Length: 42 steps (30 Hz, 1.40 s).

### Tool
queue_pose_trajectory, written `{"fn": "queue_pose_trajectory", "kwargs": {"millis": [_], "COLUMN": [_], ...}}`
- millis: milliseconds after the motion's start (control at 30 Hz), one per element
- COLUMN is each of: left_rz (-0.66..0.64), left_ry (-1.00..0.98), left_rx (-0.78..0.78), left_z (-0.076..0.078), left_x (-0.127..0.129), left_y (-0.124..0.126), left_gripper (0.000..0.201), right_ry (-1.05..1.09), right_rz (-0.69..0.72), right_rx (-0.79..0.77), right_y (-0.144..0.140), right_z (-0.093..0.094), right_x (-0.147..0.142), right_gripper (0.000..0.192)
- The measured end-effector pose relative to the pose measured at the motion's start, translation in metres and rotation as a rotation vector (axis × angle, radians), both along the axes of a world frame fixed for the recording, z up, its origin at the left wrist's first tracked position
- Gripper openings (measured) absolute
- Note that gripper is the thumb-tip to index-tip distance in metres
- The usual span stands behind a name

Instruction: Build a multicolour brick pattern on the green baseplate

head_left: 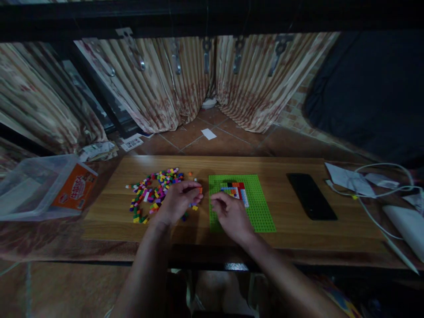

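Observation:
My left hand [180,198] is closed, with an orange toy brick [200,190] pinched at its fingertips, just left of the green baseplate [260,216]. Over the plate's left side hovers my right hand [230,212], its fingers curled together; whatever they may hold is too small to make out. Partly covered by that hand, a block of red, white, blue and other coloured bricks [241,187] is fixed on the plate. Many loose small bricks [162,181] lie scattered beyond and to the left of my left hand.
A wooden board [109,198] carries the bricks and baseplate. To the right lies a black phone [311,196], with white cables [367,216] and papers [347,179] past it. A clear plastic box [36,185] with an orange label stands at the left end.

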<state>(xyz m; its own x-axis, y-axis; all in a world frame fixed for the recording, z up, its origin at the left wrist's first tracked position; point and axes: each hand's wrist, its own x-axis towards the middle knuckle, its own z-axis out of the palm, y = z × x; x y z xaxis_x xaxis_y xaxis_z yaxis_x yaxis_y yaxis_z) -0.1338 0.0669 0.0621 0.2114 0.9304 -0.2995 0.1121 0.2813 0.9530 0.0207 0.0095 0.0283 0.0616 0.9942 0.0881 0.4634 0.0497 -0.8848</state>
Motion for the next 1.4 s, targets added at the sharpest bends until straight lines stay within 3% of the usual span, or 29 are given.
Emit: {"fn": "queue_pose_trajectory", "kwargs": {"millis": [167,267,533,800,967,1167,1400], "left_rz": [-0.103,-0.076,-0.015,0.035,0.029,-0.011,-0.003], "left_ry": [-0.003,-0.02,-0.102,-0.053,0.01,0.079,0.118], "left_rx": [-0.065,-0.14,-0.259,-0.222,-0.193,-0.149,-0.12], "left_z": [-0.014,-0.022,-0.029,-0.04,-0.044,-0.043,-0.041], "left_x": [0.028,0.044,0.056,0.06,0.062,0.065,0.066], "left_y": [-0.017,-0.023,-0.022,-0.025,-0.025,-0.025,-0.026], "left_gripper": [0.01,0.007,0.011,0.007,0.005,0.004,0.006], "right_ry": [0.153,0.144,-0.032,-0.094,-0.242,-0.619,-0.663], "right_rz": [-0.231,-0.279,-0.225,-0.224,-0.244,-0.151,-0.054], "right_rx": [0.104,0.147,0.199,0.193,0.101,-0.184,-0.278], "right_y": [-0.007,-0.009,-0.013,-0.016,-0.013,-0.009,-0.001], "right_z": [0.013,0.02,0.026,0.022,0.019,0.002,-0.004], "right_x": [0.045,0.061,0.068,0.077,0.086,0.09,0.084], "right_gripper": [0.021,0.021,0.019,0.019,0.022,0.034,0.032]}}
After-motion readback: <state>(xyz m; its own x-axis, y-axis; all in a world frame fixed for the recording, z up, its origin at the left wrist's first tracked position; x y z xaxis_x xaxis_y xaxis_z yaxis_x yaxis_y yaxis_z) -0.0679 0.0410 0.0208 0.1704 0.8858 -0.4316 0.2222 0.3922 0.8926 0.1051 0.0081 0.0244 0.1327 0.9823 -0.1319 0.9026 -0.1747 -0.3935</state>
